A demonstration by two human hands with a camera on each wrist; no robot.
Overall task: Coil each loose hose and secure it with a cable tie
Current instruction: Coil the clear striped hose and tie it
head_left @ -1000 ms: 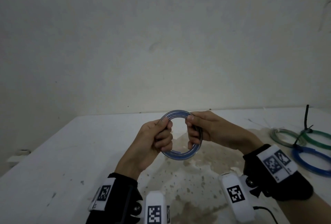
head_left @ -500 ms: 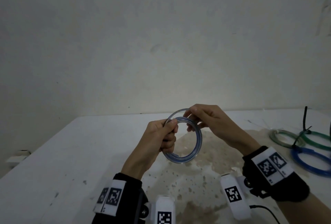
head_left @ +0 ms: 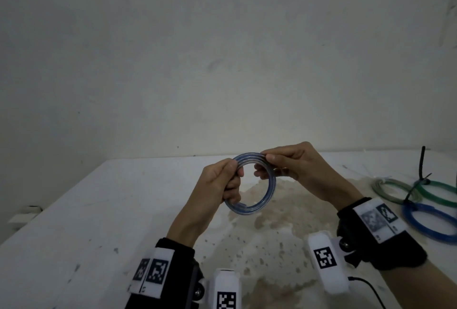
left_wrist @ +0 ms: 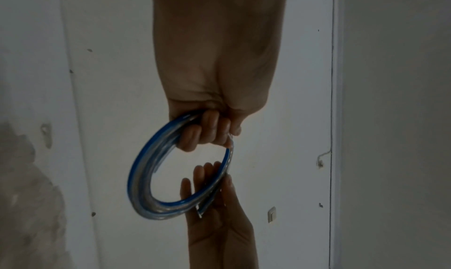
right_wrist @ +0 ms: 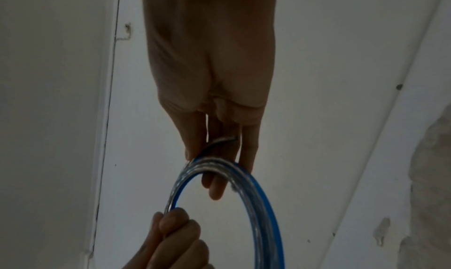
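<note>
A clear hose with a blue stripe (head_left: pixel 268 193) is wound into a small ring of several turns, held upright above the white table (head_left: pixel 81 212). My left hand (head_left: pixel 223 182) grips the ring's left side with curled fingers, seen in the left wrist view as fingers (left_wrist: pixel 207 130) wrapped round the coil (left_wrist: pixel 141 174). My right hand (head_left: pixel 282 162) pinches the ring's top right between thumb and fingers; the right wrist view shows a loose hose end (right_wrist: pixel 224 140) under those fingers and the coil (right_wrist: pixel 256 196) below.
At the table's right edge lie three coiled hoses: grey-green (head_left: pixel 388 188), green (head_left: pixel 437 193) and blue (head_left: pixel 430 222). Black cable ties (head_left: pixel 421 167) stick up from them. A brown stain (head_left: pixel 267 247) covers the table's middle. A bare wall stands behind.
My right hand has slid from the ring's right side up to its top right and now pinches it there. The ring has turned slightly. My left hand has kept its grip.
</note>
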